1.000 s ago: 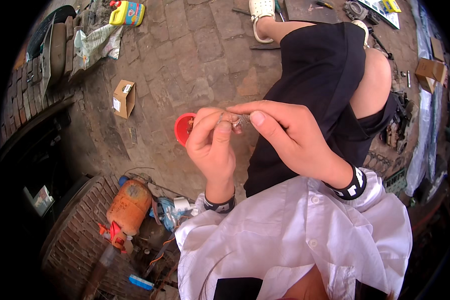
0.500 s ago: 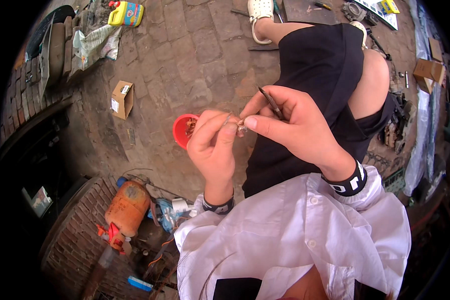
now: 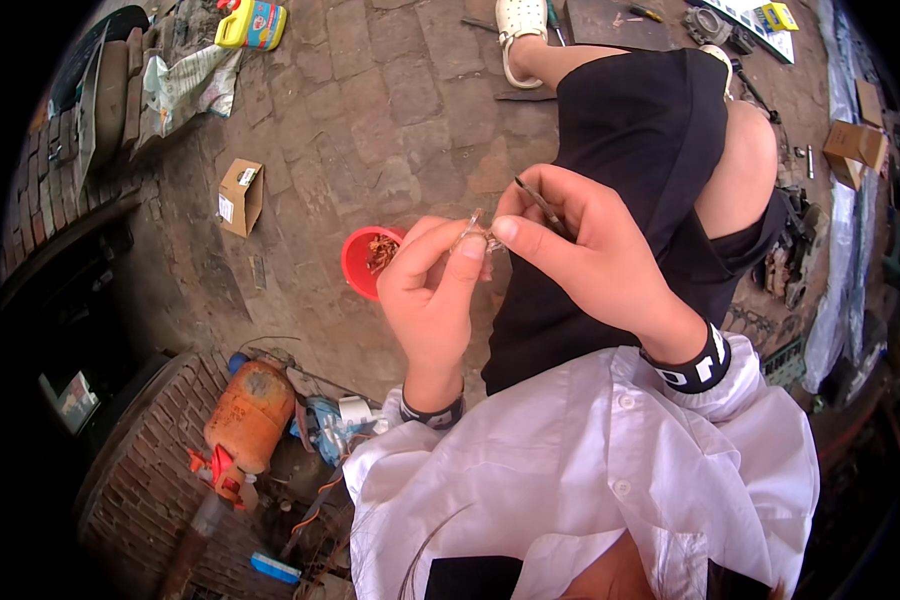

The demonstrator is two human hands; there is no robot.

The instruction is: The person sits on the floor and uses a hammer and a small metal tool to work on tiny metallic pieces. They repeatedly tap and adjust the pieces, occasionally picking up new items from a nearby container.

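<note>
Both hands meet in front of my lap. My left hand (image 3: 429,290) is closed in a pinch on a small, partly clear piece with coppery bits (image 3: 478,232), too small to name. The thumb and forefinger of my right hand (image 3: 577,235) press at the same piece from the other side. A slim dark pointed tool (image 3: 540,203) is tucked in the curled fingers of my right hand, its tip sticking out upward. Just left of my left hand stands a red cup (image 3: 358,262), with reddish-brown scraps (image 3: 381,253) inside. My left fingers hide its right edge.
A small cardboard box (image 3: 241,197) sits on the brick ground to the left. Farther off stands a yellow jug (image 3: 252,24). At lower left lies a rusty orange gas cylinder (image 3: 250,415). Metal parts (image 3: 792,245) and an open carton (image 3: 854,153) are on the right.
My hands have shifted slightly and the fingertips have turned, so the clear piece now points upward from my left pinch. More of the cup's scraps shows. The tool stays in my right hand.
</note>
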